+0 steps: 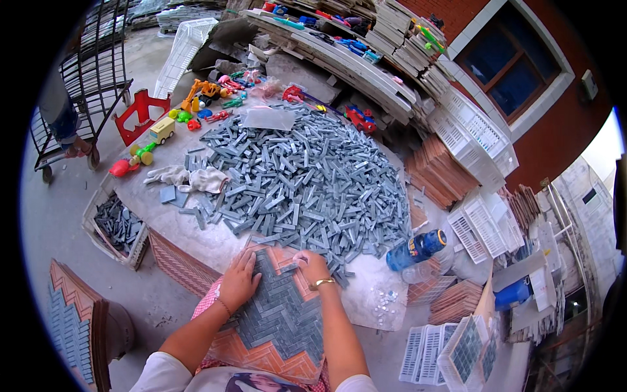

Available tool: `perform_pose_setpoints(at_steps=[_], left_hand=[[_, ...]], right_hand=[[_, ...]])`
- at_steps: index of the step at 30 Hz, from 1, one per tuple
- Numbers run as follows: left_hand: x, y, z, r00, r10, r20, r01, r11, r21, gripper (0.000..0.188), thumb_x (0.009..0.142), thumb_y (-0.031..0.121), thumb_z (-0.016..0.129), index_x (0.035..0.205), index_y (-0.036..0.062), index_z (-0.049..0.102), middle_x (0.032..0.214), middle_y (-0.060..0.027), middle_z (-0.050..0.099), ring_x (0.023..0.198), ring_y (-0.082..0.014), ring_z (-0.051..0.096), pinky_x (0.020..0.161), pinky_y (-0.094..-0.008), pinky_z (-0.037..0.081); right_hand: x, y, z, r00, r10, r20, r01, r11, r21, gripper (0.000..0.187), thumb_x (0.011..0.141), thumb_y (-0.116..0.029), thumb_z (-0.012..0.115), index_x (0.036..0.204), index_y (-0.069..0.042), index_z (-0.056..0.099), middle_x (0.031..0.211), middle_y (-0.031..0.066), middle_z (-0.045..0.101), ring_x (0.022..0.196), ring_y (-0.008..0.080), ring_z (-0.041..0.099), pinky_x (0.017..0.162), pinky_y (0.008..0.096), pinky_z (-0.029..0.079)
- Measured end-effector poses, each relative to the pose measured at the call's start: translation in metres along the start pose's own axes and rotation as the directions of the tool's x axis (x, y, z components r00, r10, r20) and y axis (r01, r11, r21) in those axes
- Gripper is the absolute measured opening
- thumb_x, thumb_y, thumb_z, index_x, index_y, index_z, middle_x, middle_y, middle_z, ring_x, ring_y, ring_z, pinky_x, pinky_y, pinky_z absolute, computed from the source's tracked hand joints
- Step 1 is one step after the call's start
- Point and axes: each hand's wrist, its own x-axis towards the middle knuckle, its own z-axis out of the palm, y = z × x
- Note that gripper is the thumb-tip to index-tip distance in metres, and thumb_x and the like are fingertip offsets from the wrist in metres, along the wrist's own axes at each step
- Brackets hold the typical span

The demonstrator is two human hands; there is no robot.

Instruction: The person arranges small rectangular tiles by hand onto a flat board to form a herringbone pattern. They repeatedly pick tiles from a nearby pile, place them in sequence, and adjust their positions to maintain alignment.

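An orange mould board [251, 349] rests in front of me, its middle filled with grey strip tiles [274, 307] in a zigzag herringbone pattern. My left hand [240, 282] lies over the board's left edge with fingers stretched out, holding nothing. At the upper right of the board, my right hand [312, 269] has thumb and fingers pinched together close above the orange slots. What the pinch holds, if anything, is too small to tell. Just beyond the board spreads a large heap of loose grey strip tiles [307, 176] on a pale worktop [366, 294].
A blue bottle [416, 249] stands right of the heap. White work gloves [189, 178] lie to its left, near plastic toys [162, 130]. A crate of dark tile pieces [117, 225] sits left. Stacked boards [72, 320] stand lower left; white crates [486, 222] are right.
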Motion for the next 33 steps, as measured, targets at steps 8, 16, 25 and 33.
perform_pose_setpoints(at_steps=[8, 16, 25, 33], left_hand=[[0.0, 0.0, 0.0, 1.0, 0.005, -0.019, -0.005, 1.0, 0.002, 0.056, 0.078, 0.018, 0.061, 0.125, -0.0068, 0.042, 0.132, -0.0191, 0.04, 0.125, -0.0341, 0.036, 0.105, -0.0403, 0.028], [-0.001, 0.002, 0.0, 1.0, 0.003, -0.017, -0.003, 1.0, -0.005, 0.055, 0.078, 0.017, 0.061, 0.123, -0.008, 0.043, 0.131, -0.02, 0.041, 0.124, -0.0345, 0.036, 0.105, -0.0384, 0.029], [0.003, 0.005, -0.004, 0.999, -0.03, 0.039, 0.026, 0.994, 0.102, 0.061, 0.076, 0.021, 0.063, 0.125, -0.0073, 0.042, 0.136, -0.0169, 0.037, 0.128, -0.0333, 0.032, 0.108, -0.0445, 0.022], [-0.004, 0.047, 0.023, 0.971, 0.157, 0.18, -0.184, 0.972, 0.147, 0.07, 0.078, 0.035, 0.062, 0.134, 0.0027, 0.035, 0.141, -0.0123, 0.033, 0.133, -0.027, 0.026, 0.107, -0.0512, 0.018]], right_hand=[[-0.01, -0.02, 0.017, 0.994, -0.087, -0.07, 0.061, 0.948, -0.314, 0.02, 0.073, -0.017, 0.067, 0.089, -0.005, 0.064, 0.087, 0.0129, 0.063, 0.087, 0.0301, 0.058, 0.076, 0.0393, 0.047], [-0.025, -0.022, 0.034, 0.971, -0.091, -0.222, 0.005, 0.932, -0.362, 0.025, 0.071, -0.018, 0.07, 0.091, -0.005, 0.063, 0.09, 0.0135, 0.064, 0.085, 0.0314, 0.06, 0.073, 0.0402, 0.047], [-0.029, 0.006, 0.002, 0.903, 0.043, -0.427, -0.069, 0.997, -0.045, 0.01, 0.077, -0.013, 0.061, 0.084, -0.006, 0.063, 0.082, 0.0146, 0.065, 0.074, 0.0322, 0.062, 0.066, 0.0387, 0.049], [-0.022, -0.036, 0.006, 0.929, 0.233, -0.288, -0.33, 0.874, -0.356, 0.025, 0.081, -0.029, 0.06, 0.094, -0.007, 0.06, 0.086, 0.0158, 0.065, 0.081, 0.0356, 0.063, 0.069, 0.0424, 0.049]])
